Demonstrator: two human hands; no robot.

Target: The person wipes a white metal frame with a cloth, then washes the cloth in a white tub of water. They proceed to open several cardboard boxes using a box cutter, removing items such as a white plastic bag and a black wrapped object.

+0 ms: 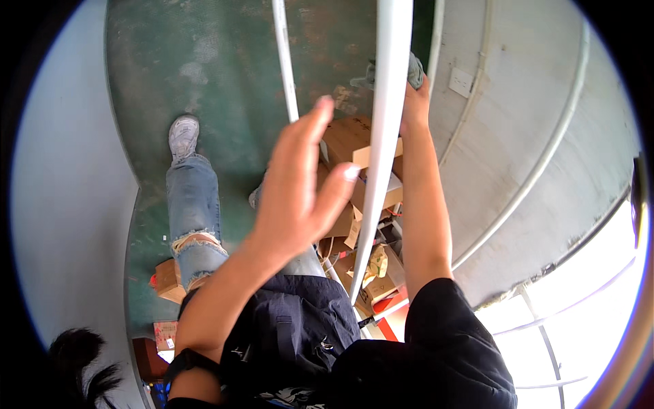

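In front of me a thick white pole point(387, 102) runs from the top of the view down toward my waist. My left hand point(294, 180) is raised to the left of this pole, fingers stretched and thumb apart, with nothing in it. Reaching along the pole's right side, my right hand point(417, 102) is closed on a grey-green cloth point(415, 71). The pole hides part of that cloth and some of the fingers; the cloth appears to lie against the pole.
A thinner white pole point(285, 61) stands to the left. Cardboard boxes point(347, 136) are stacked below my hands. The right wall point(518, 129) carries pipes and a socket plate point(461, 82). More cartons point(169, 279) lie by the left wall point(65, 177) on the green floor point(225, 88).
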